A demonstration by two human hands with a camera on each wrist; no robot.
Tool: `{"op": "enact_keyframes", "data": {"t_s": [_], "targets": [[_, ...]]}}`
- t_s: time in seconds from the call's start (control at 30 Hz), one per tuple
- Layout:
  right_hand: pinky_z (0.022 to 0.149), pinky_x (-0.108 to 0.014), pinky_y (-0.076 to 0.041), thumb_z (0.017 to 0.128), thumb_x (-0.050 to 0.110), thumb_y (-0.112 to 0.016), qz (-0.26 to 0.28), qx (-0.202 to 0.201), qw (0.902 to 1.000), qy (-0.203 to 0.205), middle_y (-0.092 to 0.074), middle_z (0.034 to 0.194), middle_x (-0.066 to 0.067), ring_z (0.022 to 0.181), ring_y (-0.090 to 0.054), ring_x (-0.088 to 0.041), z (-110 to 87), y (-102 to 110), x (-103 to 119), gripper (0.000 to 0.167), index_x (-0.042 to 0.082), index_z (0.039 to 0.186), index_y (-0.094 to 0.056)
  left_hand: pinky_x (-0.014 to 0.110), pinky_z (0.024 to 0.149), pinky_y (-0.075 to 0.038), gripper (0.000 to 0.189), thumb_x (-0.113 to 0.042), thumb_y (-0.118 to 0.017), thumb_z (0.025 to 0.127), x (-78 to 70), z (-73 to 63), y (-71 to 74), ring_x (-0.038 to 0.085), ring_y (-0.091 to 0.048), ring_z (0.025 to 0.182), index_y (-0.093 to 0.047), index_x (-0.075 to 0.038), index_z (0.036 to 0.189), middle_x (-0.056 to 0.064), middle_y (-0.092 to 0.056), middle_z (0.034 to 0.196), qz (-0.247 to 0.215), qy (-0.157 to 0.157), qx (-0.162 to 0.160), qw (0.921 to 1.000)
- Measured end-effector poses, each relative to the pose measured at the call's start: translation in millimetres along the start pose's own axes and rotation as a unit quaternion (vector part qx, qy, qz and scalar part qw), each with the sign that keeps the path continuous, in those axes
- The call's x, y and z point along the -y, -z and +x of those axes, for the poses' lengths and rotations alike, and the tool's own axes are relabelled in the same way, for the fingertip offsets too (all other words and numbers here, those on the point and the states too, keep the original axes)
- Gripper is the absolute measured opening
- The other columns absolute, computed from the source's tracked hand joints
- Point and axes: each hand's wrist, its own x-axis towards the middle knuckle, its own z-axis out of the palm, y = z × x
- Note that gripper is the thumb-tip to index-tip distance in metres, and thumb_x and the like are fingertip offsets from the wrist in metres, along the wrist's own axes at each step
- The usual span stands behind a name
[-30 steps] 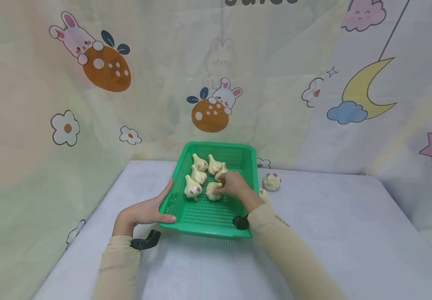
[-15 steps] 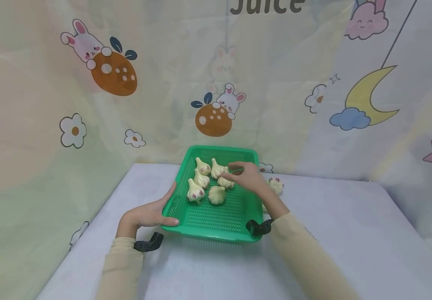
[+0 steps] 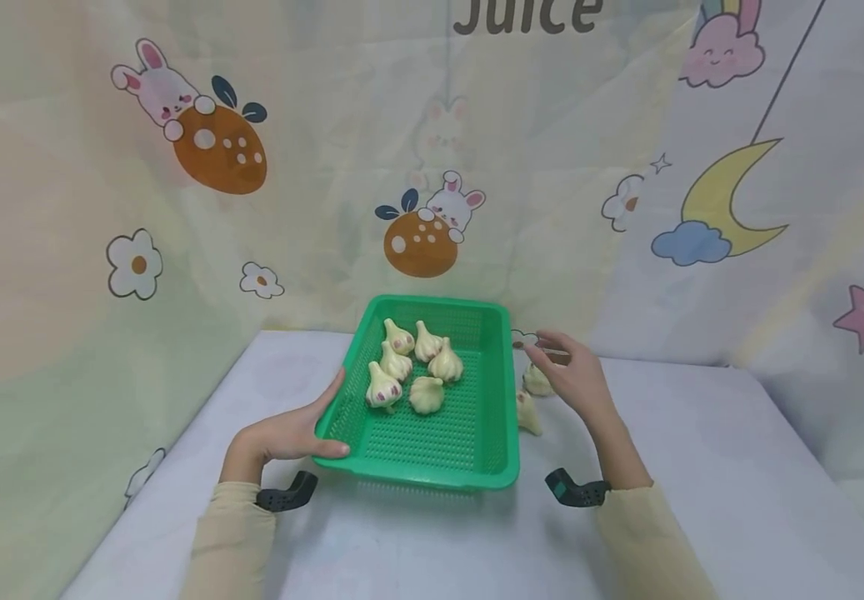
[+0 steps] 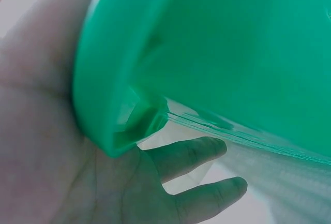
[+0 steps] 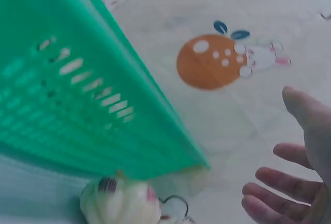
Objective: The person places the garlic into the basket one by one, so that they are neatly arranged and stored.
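A green perforated plastic basket (image 3: 469,477) with several garlic bulbs (image 3: 446,362) in its left and middle part is held by my left hand (image 3: 289,432) at the near left corner. The thumb lies over the rim; in the left wrist view the rim (image 4: 106,79) sits against the palm and two fingers (image 4: 201,193) reach underneath. My right hand (image 3: 577,375) is right of the basket, fingers apart and holding nothing. Close by it are two more garlic bulbs on the table, one partly behind the hand (image 3: 536,382) and one beside the basket wall (image 3: 526,412).
The white table (image 3: 701,467) extends right and in front of the basket. A printed curtain (image 3: 312,167) with rabbits and flowers hangs right behind the table's far edge. Black wrist cameras (image 3: 577,490) stick out from both wrists.
My right hand has let go of a garlic bulb in the basket and moved out to the right, over the bulbs on the table. My left hand stays on the basket corner.
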Motion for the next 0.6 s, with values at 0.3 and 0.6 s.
{"op": "enact_keyframes", "data": {"t_s": [0.3,0.6], "targets": [[0.097,-0.052,-0.044,0.090,0.065,-0.043,-0.040,-0.055,0.9899,-0.124,-0.047,0.140,-0.023,0.124,-0.050,-0.041,-2.2,2.0,-50.5,0.080,0.008,0.146,-0.036,0.058,0.113,-0.016,0.116,-0.037,-0.072,0.082,2.7,-2.9,-0.1,0.034,0.000,0.146,0.023,-0.029,0.149,0.011,0.012,0.160,0.008,0.003,0.000,1.0000],[0.098,-0.059,-0.037,0.080,0.084,-0.025,-0.070,-0.045,0.9709,-0.225,-0.048,0.140,-0.021,0.126,-0.044,-0.044,14.3,-0.9,-71.1,0.107,0.006,0.152,-0.017,0.060,0.112,-0.017,0.119,-0.038,-0.073,0.081,0.6,-0.7,-0.5,0.037,-0.001,0.146,0.023,-0.025,0.149,0.014,0.013,0.159,0.007,-0.014,-0.001,0.9999]]}}
